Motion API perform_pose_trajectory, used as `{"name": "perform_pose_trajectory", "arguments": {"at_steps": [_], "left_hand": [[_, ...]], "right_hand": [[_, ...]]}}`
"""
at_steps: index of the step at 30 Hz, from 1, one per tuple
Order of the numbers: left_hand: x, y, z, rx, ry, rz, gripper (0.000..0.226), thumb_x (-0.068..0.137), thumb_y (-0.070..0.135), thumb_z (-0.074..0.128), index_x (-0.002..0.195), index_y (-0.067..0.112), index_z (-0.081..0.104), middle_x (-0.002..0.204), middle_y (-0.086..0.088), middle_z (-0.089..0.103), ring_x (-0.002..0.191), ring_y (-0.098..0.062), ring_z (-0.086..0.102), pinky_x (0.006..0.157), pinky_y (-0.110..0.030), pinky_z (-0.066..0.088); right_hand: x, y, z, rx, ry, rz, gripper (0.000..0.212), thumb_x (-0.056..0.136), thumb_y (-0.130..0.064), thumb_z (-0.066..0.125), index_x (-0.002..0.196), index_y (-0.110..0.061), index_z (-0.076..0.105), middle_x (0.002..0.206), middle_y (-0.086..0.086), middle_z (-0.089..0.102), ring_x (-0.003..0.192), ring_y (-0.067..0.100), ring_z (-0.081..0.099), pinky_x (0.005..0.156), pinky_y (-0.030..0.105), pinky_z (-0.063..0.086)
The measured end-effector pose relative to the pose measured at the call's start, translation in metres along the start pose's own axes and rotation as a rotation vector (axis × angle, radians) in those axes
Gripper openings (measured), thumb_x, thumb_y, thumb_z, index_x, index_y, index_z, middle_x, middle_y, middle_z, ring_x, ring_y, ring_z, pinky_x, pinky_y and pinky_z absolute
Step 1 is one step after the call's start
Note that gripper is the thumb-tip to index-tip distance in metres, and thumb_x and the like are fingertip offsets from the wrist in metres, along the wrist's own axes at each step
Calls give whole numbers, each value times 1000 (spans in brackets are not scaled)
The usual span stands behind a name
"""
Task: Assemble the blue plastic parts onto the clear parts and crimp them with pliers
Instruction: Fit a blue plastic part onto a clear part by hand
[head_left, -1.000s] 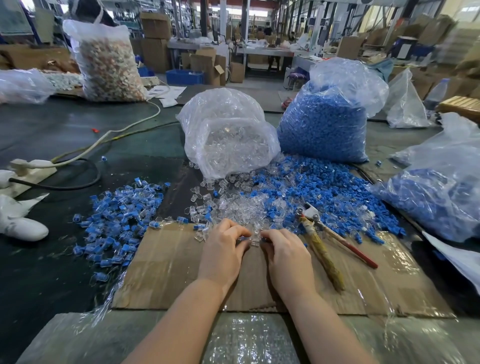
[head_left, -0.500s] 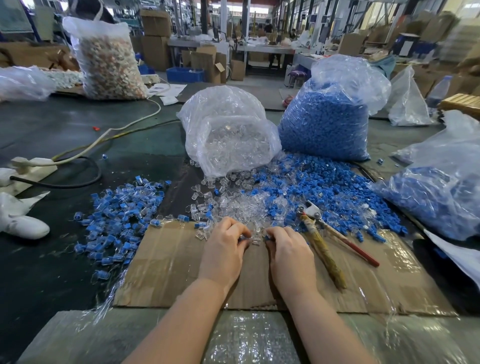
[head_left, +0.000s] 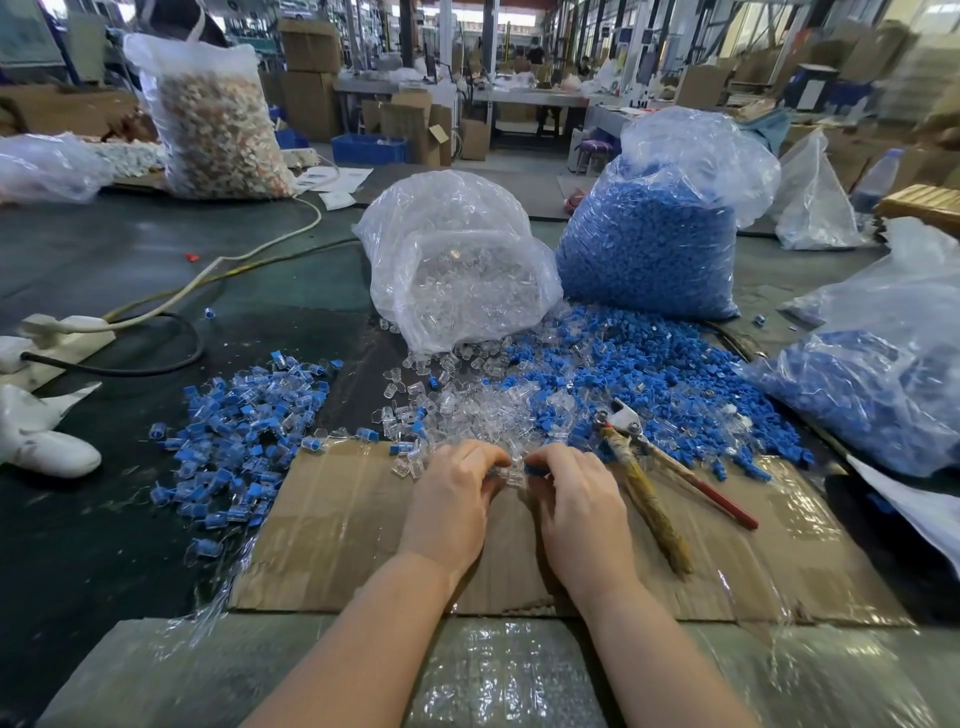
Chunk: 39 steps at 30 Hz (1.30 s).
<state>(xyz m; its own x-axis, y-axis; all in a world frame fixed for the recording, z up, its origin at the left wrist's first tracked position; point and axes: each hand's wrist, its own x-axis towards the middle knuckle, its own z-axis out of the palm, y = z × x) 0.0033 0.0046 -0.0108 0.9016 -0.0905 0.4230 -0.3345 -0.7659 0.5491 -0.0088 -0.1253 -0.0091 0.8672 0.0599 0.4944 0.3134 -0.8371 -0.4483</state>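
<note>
My left hand and my right hand meet fingertip to fingertip over the far edge of a cardboard sheet. Between them the left fingers pinch a clear part and the right fingers pinch a blue part, mostly hidden by the fingers. A loose heap of clear parts lies just beyond the hands, with loose blue parts to its right. Pliers with one red and one wrapped handle lie to the right of my right hand. A pile of assembled blue-and-clear pieces lies at the left.
A bag of clear parts and a bag of blue parts stand behind the heaps. Another bag of blue parts lies at the right. A power strip with cables and a white glove lie at the left.
Both hands stay together at the same spot; the fingers have shifted only slightly around the small parts.
</note>
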Motion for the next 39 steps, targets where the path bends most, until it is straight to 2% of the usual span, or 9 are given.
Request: {"name": "perform_pose_trajectory", "arguments": {"at_steps": [6, 9, 13, 19, 23, 27, 32, 36, 39], "left_hand": [[-1, -2, 1, 39, -61, 43, 39, 92, 8, 53, 126, 26, 56, 101, 9, 42, 98, -3, 34, 88, -8, 21], [1, 1, -1, -68, 6, -41, 25, 89, 8, 57, 111, 18, 63, 97, 10, 43, 92, -6, 46, 83, -5, 31], [2, -2, -6, -370, 221, -227, 24, 80, 0, 67, 83, 23, 58, 86, 9, 50, 73, -3, 53, 73, -4, 40], [3, -11, -6, -499, 336, -374, 28, 75, 7, 74, 68, 27, 57, 84, -2, 58, 68, -3, 56, 64, -7, 44], [3, -15, -4, -552, 316, -411, 24, 75, 8, 75, 68, 25, 59, 83, -10, 62, 65, -11, 57, 67, -27, 49], [2, -10, -3, -476, 292, -313, 30, 72, 6, 77, 65, 29, 58, 82, 6, 53, 64, 3, 53, 63, -8, 42], [0, -7, -5, -459, 193, -289, 25, 75, 12, 76, 67, 29, 60, 73, 6, 60, 68, -5, 56, 67, -13, 44], [-2, -2, -6, -492, 98, -252, 20, 77, 7, 73, 72, 26, 66, 65, 11, 64, 60, 4, 60, 58, -7, 45], [-3, -3, -5, -497, 25, -260, 13, 82, 8, 69, 88, 19, 72, 76, 15, 67, 72, 6, 63, 68, -7, 47]], "right_hand": [[-1, -2, -1, -41, -3, -87, 15, 79, -2, 67, 89, -13, 64, 82, 0, 64, 78, 23, 59, 71, 32, 47], [-2, -3, -1, -56, 24, -139, 8, 85, -12, 60, 89, -12, 67, 81, 2, 64, 73, 25, 59, 66, 35, 50], [-2, -7, -4, -128, -25, -250, 32, 86, -29, 39, 92, -18, 69, 83, 1, 62, 74, 25, 57, 64, 34, 49], [-2, -11, -3, -333, -110, -463, 41, 78, -22, 38, 101, -38, 68, 82, -5, 57, 75, 19, 55, 66, 30, 47], [-3, -11, -2, -421, -115, -308, 39, 73, -25, 38, 91, -36, 71, 81, -6, 60, 74, 19, 58, 68, 31, 42], [-4, -12, -2, -416, -111, -171, 30, 68, -18, 55, 90, -27, 72, 80, -1, 60, 72, 23, 59, 61, 35, 48], [-4, -6, -2, -157, -41, -97, 27, 82, -9, 53, 102, -18, 69, 90, 0, 65, 81, 27, 59, 70, 38, 48], [-3, 1, -4, 104, -64, 62, 22, 82, -2, 63, 99, -14, 66, 94, -2, 67, 92, 19, 58, 79, 23, 39], [-3, 3, -6, 223, -31, 150, 22, 82, 0, 63, 97, -14, 70, 93, -2, 69, 92, 17, 60, 82, 19, 39]]}}
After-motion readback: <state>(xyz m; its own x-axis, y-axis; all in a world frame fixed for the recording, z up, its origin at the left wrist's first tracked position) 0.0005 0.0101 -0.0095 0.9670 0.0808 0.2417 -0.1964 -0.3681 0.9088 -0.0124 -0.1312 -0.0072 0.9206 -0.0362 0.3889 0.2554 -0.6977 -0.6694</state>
